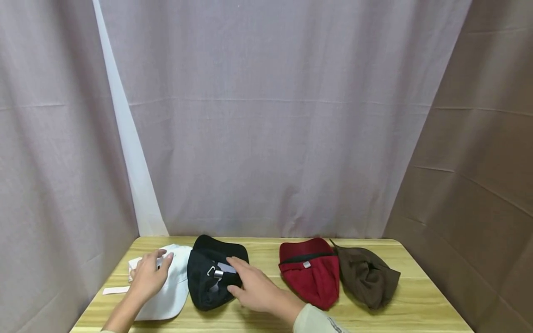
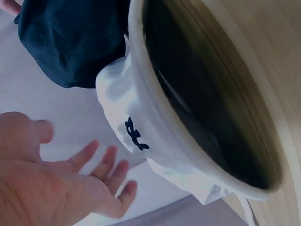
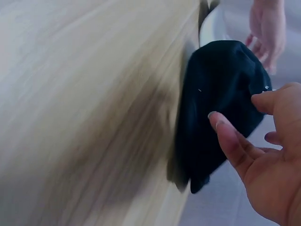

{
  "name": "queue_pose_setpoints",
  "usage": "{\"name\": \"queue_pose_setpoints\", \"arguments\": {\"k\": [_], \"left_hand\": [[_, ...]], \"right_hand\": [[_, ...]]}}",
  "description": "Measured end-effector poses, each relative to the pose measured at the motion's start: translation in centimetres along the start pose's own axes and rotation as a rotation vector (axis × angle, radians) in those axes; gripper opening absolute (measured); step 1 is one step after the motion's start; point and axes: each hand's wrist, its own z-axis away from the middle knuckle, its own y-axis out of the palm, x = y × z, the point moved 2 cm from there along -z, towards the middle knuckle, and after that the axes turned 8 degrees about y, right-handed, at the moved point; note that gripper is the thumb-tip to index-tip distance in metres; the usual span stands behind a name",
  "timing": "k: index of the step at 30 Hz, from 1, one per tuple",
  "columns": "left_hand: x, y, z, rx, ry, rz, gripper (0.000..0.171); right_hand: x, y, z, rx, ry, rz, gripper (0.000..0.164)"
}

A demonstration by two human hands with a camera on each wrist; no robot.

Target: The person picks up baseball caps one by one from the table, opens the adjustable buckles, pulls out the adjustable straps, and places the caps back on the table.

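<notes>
White cap: smooth cloth (image 1: 166, 300) with dark lettering (image 2: 135, 134) and a loose pale strap (image 1: 115, 290); at the left of the surface (image 1: 262, 323), its curved edge framing a shaded hollow in the left wrist view.
Left hand: above the white cap (image 1: 149, 274), fingers relaxed and spread wide, apart from the cloth.
Black cap: matte, soft-crowned (image 1: 200, 289), just beside the white one, rounded brim pointing away from the person; a shiny metal buckle (image 1: 218, 274) sits at its back opening.
Right hand: at the black cap (image 1: 256, 286), thumb and fingers moderately apart, gently bent; contact cannot be told.
Red cap: right of centre (image 1: 314, 286), creased crown, dark band and small grey tag (image 1: 306, 264).
Brown hat: floppy, crumpled cloth (image 1: 368, 277), crown caved in, beside the red cap.
Surface: yellowish, wood-grained.
Curtain: creased, pale mauve-grey fabric (image 1: 270, 115) behind.
</notes>
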Motion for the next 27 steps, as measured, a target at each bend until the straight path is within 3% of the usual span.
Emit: {"name": "queue_pose_setpoints", "arguments": {"k": [5, 7, 12, 18, 27], "left_hand": [[-0.7, 0.6, 0.1, -0.01, 0.052, 0.06, 0.052], [-1.0, 0.9, 0.2, -0.018, 0.075, 0.061, 0.05], [-1.9, 1.7, 0.2, -0.028, 0.13, 0.063, 0.047], [-2.8, 2.5, 0.3, -0.042, 0.199, 0.068, 0.043], [-5.0, 3.6, 0.6, -0.005, 0.283, 0.098, 0.038]], "right_hand": [[0.3, 1.3, -0.6, 0.015, 0.014, -0.051, 0.053], [1.4, 0.7, -0.1, 0.007, 0.058, -0.052, 0.042], [1.3, 0.8, 0.0, -0.124, 0.054, 0.014, 0.024], [0.5, 0.6, 0.4, -0.243, 0.051, 0.089, 0.02], [-1.4, -1.8, 3.0, -0.285, 0.045, 0.084, 0.014]]}}
